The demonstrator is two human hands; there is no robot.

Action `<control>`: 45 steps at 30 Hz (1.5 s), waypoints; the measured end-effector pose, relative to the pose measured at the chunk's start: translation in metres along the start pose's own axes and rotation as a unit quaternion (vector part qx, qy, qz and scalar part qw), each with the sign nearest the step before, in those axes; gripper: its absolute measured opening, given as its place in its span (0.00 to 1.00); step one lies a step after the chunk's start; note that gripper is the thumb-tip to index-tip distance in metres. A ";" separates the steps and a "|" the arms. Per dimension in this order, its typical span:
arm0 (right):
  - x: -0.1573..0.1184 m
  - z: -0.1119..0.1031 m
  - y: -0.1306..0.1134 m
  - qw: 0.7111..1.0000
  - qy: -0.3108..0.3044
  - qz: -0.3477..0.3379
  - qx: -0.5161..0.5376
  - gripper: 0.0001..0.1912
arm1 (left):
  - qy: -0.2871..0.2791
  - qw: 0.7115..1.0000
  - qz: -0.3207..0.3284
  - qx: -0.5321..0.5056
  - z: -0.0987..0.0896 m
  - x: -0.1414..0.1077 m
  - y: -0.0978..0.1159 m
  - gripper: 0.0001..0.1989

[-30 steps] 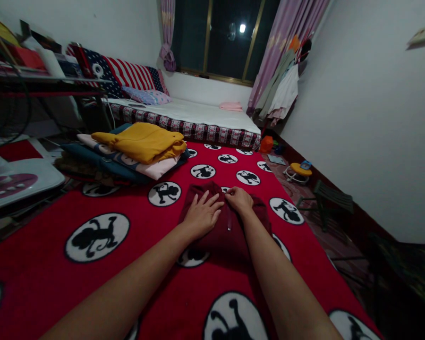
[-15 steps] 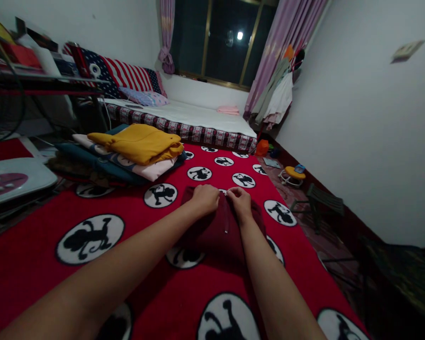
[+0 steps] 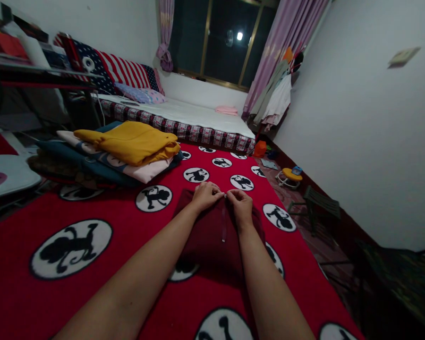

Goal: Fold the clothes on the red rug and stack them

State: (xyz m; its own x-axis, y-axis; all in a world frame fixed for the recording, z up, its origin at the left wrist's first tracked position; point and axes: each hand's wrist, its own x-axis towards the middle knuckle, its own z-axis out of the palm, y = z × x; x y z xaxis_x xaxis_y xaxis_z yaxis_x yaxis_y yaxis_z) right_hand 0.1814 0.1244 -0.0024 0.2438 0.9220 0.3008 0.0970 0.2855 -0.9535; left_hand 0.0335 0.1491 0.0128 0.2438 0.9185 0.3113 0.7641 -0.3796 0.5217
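A folded maroon garment (image 3: 207,236) lies in front of me on a red blanket (image 3: 134,264) with white circles and black monkey-like figures. Down its middle runs a narrow strip (image 3: 224,224) with a small shiny tip at the lower end. My left hand (image 3: 206,194) rests at the garment's far edge, its fingers bent and its thumb tip at a tiny shiny piece at the strip's top. From the other side my right hand (image 3: 241,204) pinches that same spot between thumb and forefinger. The fingertips nearly meet and partly hide what they grip.
A pile of folded clothes with a yellow garment (image 3: 131,144) on top stands at the left. Beyond is a low bed (image 3: 184,113). A cluttered table (image 3: 38,78) is far left. On the right floor are a yellow-topped stool (image 3: 291,175) and a dark folding stool (image 3: 320,203).
My left hand's fingers have loosened from a tighter fist, and its thumb now reaches toward the right fingertips. The view has shifted slightly. The garment stays in place on the blanket.
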 end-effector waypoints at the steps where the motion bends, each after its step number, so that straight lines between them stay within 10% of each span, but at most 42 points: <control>1: 0.000 0.000 0.000 1.000 -0.004 0.006 0.005 0.12 | 0.004 1.000 0.000 -0.017 0.000 0.000 -0.001 0.14; 15: -0.009 -0.007 -0.022 0.982 -0.163 0.097 -0.007 0.14 | 0.100 0.988 -0.024 -0.113 0.009 -0.001 -0.006 0.07; 23: 0.001 -0.008 -0.012 0.990 0.041 0.090 0.097 0.22 | 0.283 0.949 0.041 -0.132 0.001 -0.010 -0.002 0.06; 29: 0.001 -0.008 -0.002 0.998 0.045 0.003 -0.046 0.20 | 0.086 0.972 0.194 -0.105 -0.022 -0.057 0.003 0.13; 37: 0.000 -0.018 0.001 0.923 -0.007 -0.005 -0.384 0.11 | -0.006 0.991 0.029 0.129 -0.018 -0.084 -0.021 0.26; 45: -0.007 -0.034 -0.013 0.823 -0.046 0.021 -0.566 0.10 | 0.023 0.982 -0.068 0.174 -0.018 -0.089 -0.020 0.33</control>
State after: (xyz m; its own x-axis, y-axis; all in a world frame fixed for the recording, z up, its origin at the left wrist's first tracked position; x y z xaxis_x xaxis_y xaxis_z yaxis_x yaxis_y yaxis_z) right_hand 0.2115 0.1055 0.0089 0.1997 0.9558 0.2159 0.9402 -0.1248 -0.3170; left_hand -0.0139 0.0732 -0.0112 0.1043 0.9489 0.2980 0.9474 -0.1859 0.2604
